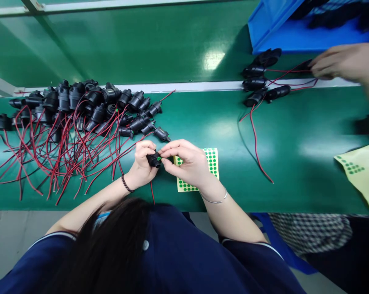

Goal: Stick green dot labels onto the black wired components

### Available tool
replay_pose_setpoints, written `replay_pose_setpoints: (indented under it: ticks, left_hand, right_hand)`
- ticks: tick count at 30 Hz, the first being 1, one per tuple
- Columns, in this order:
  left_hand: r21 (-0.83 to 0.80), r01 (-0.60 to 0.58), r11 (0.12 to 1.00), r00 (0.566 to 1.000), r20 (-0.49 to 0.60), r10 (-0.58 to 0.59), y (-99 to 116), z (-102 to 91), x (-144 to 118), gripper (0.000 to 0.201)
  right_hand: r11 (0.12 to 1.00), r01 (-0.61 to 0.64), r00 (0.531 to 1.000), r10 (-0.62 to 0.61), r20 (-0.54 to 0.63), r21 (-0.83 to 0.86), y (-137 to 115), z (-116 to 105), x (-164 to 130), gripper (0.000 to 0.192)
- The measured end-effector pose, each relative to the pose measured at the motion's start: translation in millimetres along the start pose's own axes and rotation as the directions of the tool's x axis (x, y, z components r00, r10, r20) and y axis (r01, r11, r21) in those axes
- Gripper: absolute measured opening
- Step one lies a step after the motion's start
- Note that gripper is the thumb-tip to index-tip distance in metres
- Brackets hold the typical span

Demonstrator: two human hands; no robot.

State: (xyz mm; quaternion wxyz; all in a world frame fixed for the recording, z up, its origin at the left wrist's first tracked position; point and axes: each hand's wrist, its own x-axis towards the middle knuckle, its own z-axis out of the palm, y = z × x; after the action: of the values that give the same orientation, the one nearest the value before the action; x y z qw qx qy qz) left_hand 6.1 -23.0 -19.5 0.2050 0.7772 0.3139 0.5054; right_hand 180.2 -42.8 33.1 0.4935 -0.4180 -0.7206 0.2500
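My left hand (143, 161) fingers clamp the light, rigid black connector (154, 159) by its body; right hand (187, 161) fingers pinch, apparently, a green dot sticker.

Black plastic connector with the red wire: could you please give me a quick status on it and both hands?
Left hand grips black plastic connector. Right hand fingertips on its green dot. Yellow sheet of green dot stickers under right hand. Nothing blocking.

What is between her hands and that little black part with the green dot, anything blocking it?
Nothing visible. The left hand grips the black part, and the right hand touches its end with its fingertips. The sticker sheet lies under the right hand; the pile of wired parts sits apart.
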Motion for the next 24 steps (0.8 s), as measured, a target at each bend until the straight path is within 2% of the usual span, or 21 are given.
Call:
replay_pose_setpoints:
  ticks: [7,13,16,24]
  left_hand:
    - [0.020,0.021,1.000,1.000,-0.009,-0.020,-1.5,0.5,-3.4,0.030]
    - [0.038,0.034,0.999,0.999,-0.016,-0.033,-1.8,1.1,-4.7,0.032]
    - [0.049,0.040,0.998,0.999,-0.012,-0.040,-1.3,0.6,-4.0,0.034]
    - [0.063,0.060,0.996,0.998,-0.008,-0.060,3.5,2.9,-2.5,0.034]
  right_hand:
    - [0.999,0.042,0.999,-0.042,-0.013,-0.034,0.6,2.7,-2.8,0.010]
    - [0.997,0.078,0.996,-0.077,0.032,-0.025,0.9,1.9,-3.8,0.009]
    - [0.998,0.060,0.998,-0.059,0.033,-0.013,0.7,1.5,-3.2,0.014]
    - [0.993,0.109,0.993,-0.107,0.054,-0.040,6.4,6.0,-6.1,0.023]
